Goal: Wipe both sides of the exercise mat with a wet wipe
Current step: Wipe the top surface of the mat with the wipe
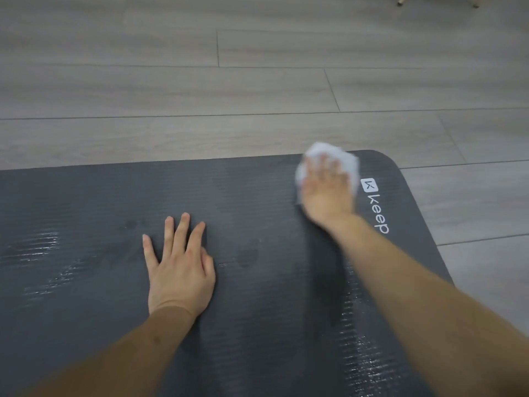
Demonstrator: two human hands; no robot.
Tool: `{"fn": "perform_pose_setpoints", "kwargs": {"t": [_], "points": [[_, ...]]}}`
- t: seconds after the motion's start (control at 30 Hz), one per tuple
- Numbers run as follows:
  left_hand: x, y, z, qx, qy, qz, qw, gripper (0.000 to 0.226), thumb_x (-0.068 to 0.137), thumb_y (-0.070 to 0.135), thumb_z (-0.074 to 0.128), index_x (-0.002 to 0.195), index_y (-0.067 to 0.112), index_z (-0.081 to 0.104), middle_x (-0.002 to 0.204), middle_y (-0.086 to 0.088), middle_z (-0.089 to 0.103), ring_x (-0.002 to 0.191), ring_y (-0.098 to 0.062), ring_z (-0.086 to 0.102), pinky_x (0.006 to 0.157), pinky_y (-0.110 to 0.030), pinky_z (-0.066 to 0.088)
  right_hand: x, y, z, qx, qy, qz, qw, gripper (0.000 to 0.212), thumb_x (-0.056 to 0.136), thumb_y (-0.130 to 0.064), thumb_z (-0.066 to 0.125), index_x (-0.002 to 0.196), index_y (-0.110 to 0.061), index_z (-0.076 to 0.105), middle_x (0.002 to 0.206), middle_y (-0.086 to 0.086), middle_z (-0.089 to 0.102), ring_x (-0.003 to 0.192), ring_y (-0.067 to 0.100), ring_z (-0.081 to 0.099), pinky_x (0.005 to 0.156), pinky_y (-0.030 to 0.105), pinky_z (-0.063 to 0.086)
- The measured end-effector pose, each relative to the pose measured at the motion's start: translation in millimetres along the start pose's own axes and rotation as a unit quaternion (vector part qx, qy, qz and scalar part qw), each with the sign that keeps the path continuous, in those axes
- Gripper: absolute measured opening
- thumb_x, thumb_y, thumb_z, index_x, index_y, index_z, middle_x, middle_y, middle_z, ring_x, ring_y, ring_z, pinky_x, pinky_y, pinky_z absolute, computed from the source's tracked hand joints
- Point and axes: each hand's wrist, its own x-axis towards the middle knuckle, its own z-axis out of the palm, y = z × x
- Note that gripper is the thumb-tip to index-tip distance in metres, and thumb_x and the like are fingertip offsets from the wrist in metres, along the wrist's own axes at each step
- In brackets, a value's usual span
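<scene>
The dark grey exercise mat [257, 282] lies flat on the wood floor [200, 81], logo side up with wet streaks, so I'd guess this side's mostly done and the underside's left. Left hand [180, 267] rests flat, fingers straight. Right hand [326, 190] is blurred, fingers fairly straight, pressing the crumpled wet wipe [343, 164] onto the far corner.

A dark grey ribbed exercise mat [257, 282], printed "keep" in white by its rounded far right corner, lies flat on the floor, glistening with wet streaks. A crumpled white wet wipe [347, 163], blurred, rests on the mat near that corner.
</scene>
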Motion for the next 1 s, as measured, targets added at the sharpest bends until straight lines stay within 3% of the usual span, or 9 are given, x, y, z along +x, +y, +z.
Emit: {"fn": "perform_pose_setpoints", "kwargs": {"t": [0.1,0.17,0.23,0.37,0.5,0.67,0.77,0.83,1.0], "points": [[-1,-3,1,-0.001,0.002,0.001,1.000,0.062,0.096,0.036,0.019,0.153,0.026,0.042,0.169,0.003,0.025,0.159,-0.018,0.006,0.125,-0.060,-0.001,-43,-110,19,0.010,-0.066,-0.207,0.976,0.058,0.106,-0.042,0.006,0.162,-0.034,-0.005,0.171,0.002,-0.014,0.156,0.029,-0.016,0.124,0.053,-0.009],[-1,-3,1,-0.007,0.003,0.006,1.000,0.063,0.096,0.035,0.019,0.153,0.025,0.042,0.169,0.002,0.026,0.159,-0.018,0.006,0.126,-0.060,-0.002,-50,-112,14,0.028,-0.083,-0.259,0.962,0.055,0.108,-0.044,0.012,0.162,-0.040,-0.002,0.171,-0.004,-0.013,0.156,0.023,-0.017,0.125,0.049,-0.012],[-1,-3,0,-0.010,0.006,0.004,1.000,0.063,0.095,0.035,0.020,0.153,0.025,0.043,0.169,0.002,0.026,0.159,-0.018,0.007,0.126,-0.060,-0.002,-28,-53,10,-0.002,-0.036,-0.210,0.977,0.055,0.108,-0.045,0.014,0.162,-0.042,0.000,0.171,-0.006,-0.009,0.157,0.021,-0.012,0.126,0.048,-0.006],[0,-1,0,-0.007,0.010,-0.005,1.000,0.063,0.094,0.036,0.021,0.152,0.025,0.044,0.168,0.002,0.027,0.159,-0.018,0.009,0.126,-0.059,-0.003,10,104,-14,-0.012,-0.019,0.052,0.998,0.057,0.107,-0.044,0.011,0.162,-0.038,-0.003,0.172,-0.001,-0.011,0.158,0.024,-0.008,0.126,0.050,0.001],[-1,1,-1,0.002,0.006,-0.008,1.000,0.063,0.095,0.036,0.021,0.153,0.025,0.043,0.168,0.001,0.027,0.159,-0.019,0.009,0.126,-0.059,-0.002,18,98,-15,0.019,-0.025,0.116,0.993,0.058,0.107,-0.043,0.011,0.162,-0.035,-0.006,0.171,0.004,-0.013,0.157,0.029,-0.012,0.125,0.052,-0.003],[-1,-1,-1,0.005,0.009,-0.002,1.000,0.064,0.095,0.036,0.020,0.153,0.023,0.043,0.169,0.001,0.026,0.159,-0.019,0.010,0.126,-0.057,0.000,-14,-90,11,0.025,-0.063,-0.159,0.985,0.058,0.107,-0.043,0.014,0.163,-0.036,-0.001,0.171,0.002,-0.015,0.156,0.029,-0.018,0.124,0.053,-0.009],[-2,-2,0,0.002,0.016,0.005,1.000,0.063,0.095,0.036,0.022,0.152,0.022,0.043,0.168,0.000,0.028,0.158,-0.020,0.012,0.126,-0.057,0.001,-25,-126,13,0.037,-0.095,-0.251,0.963,0.056,0.108,-0.045,0.015,0.162,-0.042,0.002,0.171,-0.005,-0.014,0.156,0.021,-0.019,0.124,0.049,-0.014],[0,-3,-1,-0.001,0.016,0.004,1.000,0.062,0.095,0.036,0.022,0.152,0.023,0.043,0.168,0.000,0.028,0.158,-0.020,0.012,0.126,-0.057,0.003,-10,-88,10,0.029,-0.067,-0.218,0.973,0.055,0.108,-0.045,0.014,0.161,-0.044,0.002,0.171,-0.008,-0.012,0.156,0.019,-0.015,0.125,0.046,-0.012],[0,-2,0,-0.002,0.024,-0.001,1.000,0.062,0.095,0.036,0.023,0.151,0.023,0.045,0.168,0.000,0.029,0.158,-0.020,0.012,0.126,-0.058,0.005,32,79,-14,-0.004,-0.019,0.027,0.999,0.056,0.109,-0.041,0.011,0.162,-0.036,-0.003,0.172,0.000,-0.009,0.158,0.024,-0.008,0.126,0.050,-0.001]]}}
